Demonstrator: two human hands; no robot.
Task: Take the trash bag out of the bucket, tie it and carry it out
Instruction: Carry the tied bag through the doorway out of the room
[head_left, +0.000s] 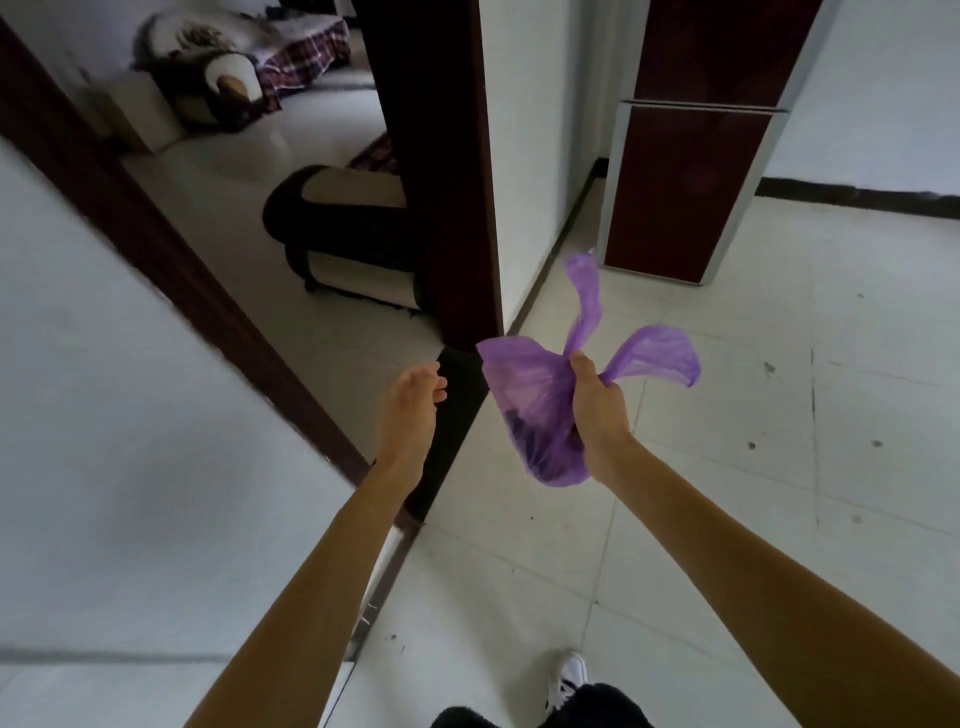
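Right hand (597, 400) grips thin purple plastic trash bag (530, 410) at gathered neck, handles free for tying; left hand (413, 402) loosely open, empty.

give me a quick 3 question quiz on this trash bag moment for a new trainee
1. True or false: the left hand is gripping the purple bag.
2. Which hand holds the bag? A) left B) right C) both
3. Fill in: two loose purple ends stick up past the right hand, near the dark red ____ standing on the tiled floor.

Key:
1. False. The left hand is open and apart from the bag.
2. B. The right hand is closed around the bag's gathered neck, with the dark contents hanging below.
3. Cabinet.
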